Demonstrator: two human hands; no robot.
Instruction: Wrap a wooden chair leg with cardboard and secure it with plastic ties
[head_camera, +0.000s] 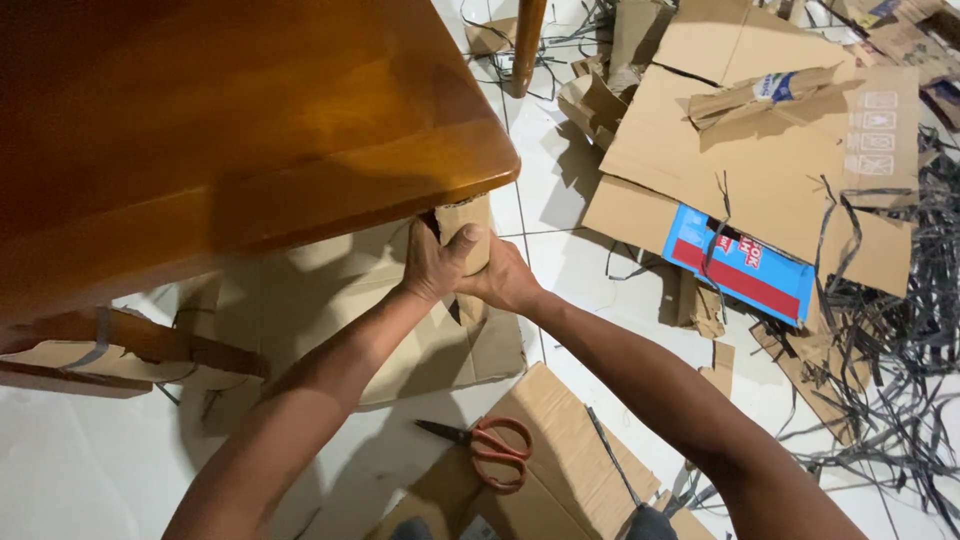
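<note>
While we clamp both our left hand (437, 262) and right hand (503, 282) on the cardboard wrap (462, 222) under the table's (250, 130) near corner, a slipping grip could tear it loose.

Place: a room in a home, used as a makeshift packing spot.
Floor: white glossy tiles (560, 150).
Furniture: polished wooden table (250, 130).
Clutter: flattened cardboard sheets (790, 170), black plastic strapping (900, 340) in tangles, orange-handled scissors (490, 450) on the floor.
</note>
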